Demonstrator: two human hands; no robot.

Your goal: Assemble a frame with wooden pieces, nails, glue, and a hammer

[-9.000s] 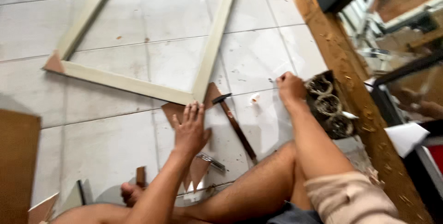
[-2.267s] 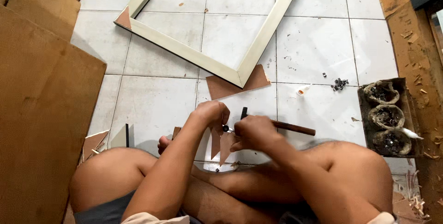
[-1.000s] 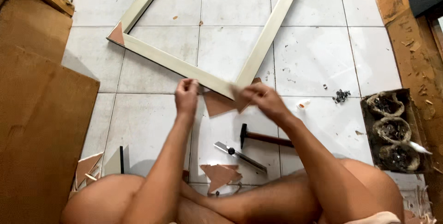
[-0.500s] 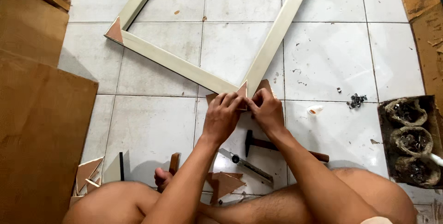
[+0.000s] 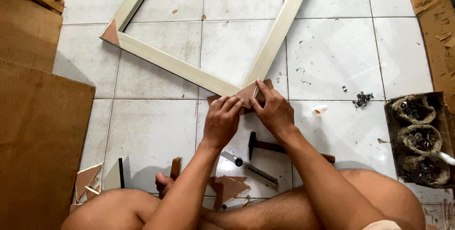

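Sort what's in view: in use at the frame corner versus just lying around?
In use:
left hand and right hand, both pressing the brown triangular wooden corner piece
pale wooden frame

Lying about:
dark-headed hammer
grey utility knife
spare brown triangles
tray of small metal fasteners
brown boards

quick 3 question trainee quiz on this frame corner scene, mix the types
1. True or false: both hands press a brown triangular piece onto the corner of the pale wooden frame.
2. Which tool lies nearest the right hand? A hammer B saw C pliers
3. Fill in: the far left frame corner already carries a second ____ piece.

Key: 1 true; 2 A; 3 triangular. The left hand rests on the piece's lower edge.
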